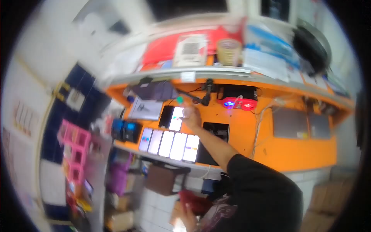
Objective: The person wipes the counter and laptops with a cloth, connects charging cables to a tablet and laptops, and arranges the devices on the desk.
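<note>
My right hand (190, 117) reaches over the orange desk (243, 133), its blurred fingers at the right edge of a lit phone (176, 119). A small green item (180, 99) shows just above that hand. Below, several phones with lit screens (165, 144) lie side by side along the desk's front edge. Low in the view, my left hand (187, 217) is closed around a dark red object (198, 203), partly hidden and smeared.
A red device with blue and red lights (239, 103) stands under the shelf (216, 71). The shelf bears a tape roll (228, 52) and packets. Grey laptops (290, 123) lie right, a dark stool (164, 178) stands below, and a pink rack (77, 149) is left.
</note>
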The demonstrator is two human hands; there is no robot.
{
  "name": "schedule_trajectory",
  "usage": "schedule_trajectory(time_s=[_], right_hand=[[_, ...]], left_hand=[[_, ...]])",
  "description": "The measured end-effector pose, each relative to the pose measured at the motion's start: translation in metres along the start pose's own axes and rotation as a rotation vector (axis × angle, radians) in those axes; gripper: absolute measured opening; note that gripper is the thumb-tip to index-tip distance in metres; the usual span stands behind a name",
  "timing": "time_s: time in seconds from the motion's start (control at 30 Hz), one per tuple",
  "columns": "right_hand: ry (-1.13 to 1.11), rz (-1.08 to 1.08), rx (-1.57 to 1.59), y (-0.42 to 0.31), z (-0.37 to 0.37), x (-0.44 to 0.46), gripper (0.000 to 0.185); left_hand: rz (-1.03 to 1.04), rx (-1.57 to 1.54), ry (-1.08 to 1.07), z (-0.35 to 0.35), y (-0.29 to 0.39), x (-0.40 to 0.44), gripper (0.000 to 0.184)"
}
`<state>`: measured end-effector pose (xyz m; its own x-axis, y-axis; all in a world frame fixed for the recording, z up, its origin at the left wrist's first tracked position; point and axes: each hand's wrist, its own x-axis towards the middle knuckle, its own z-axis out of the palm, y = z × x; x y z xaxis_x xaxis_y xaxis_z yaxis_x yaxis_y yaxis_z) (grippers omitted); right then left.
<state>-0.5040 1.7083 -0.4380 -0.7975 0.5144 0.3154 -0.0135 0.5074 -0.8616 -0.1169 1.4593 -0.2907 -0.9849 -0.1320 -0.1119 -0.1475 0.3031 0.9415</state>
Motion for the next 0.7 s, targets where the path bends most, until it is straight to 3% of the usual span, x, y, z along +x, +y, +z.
schedule_trajectory(time_s=[0.07,0.13,0.23,0.33,0.4,0.43,0.5,0.63,0.67,0.7], right_hand=[[-0.06,0.28,0.182,-0.027,-0.013,-0.006,0.023],[-0.143,0.03,-0.023,-0.025,-0.03,-0.02,0.021],[-0.198,-0.153,0.059,-0.044,-0.092,-0.048,0.021],[-0.256,-0.163,0.162,-0.048,-0.192,-0.088,0.022],[0.168,-0.245,0.048,-0.029,-0.246,-0.126,0.035],[0.19,-0.078,0.328,-0.003,-0.268,-0.147,0.036],[0.338,-0.041,0.468,0.041,-0.327,-0.188,0.047],[0.74,0.183,-0.336,0.063,-0.473,-0.243,0.064],[0.86,0.112,-0.456,0.098,-0.5,-0.254,0.065],[0.849,0.215,-0.673,0.123,-0.535,-0.262,0.066]], left_hand=[[-0.044,-0.029,0.038,-0.003,-0.008,0.008,0.041],[-0.038,-0.047,-0.017,0.0,-0.009,0.018,0.041],[-0.059,-0.062,-0.118,0.002,-0.017,0.035,0.046],[-0.096,-0.025,-0.304,0.004,-0.032,0.05,0.061],[-0.113,-0.008,-0.42,0.012,-0.038,0.064,0.066],[-0.101,0.047,-0.488,0.017,-0.041,0.072,0.061],[-0.064,0.153,-0.629,0.03,-0.046,0.088,0.051],[-0.06,0.316,-0.915,0.07,-0.022,0.095,0.042],[-0.089,0.318,-0.99,0.081,-0.017,0.095,0.042],[-0.119,0.321,-1.065,0.092,-0.011,0.094,0.042]])
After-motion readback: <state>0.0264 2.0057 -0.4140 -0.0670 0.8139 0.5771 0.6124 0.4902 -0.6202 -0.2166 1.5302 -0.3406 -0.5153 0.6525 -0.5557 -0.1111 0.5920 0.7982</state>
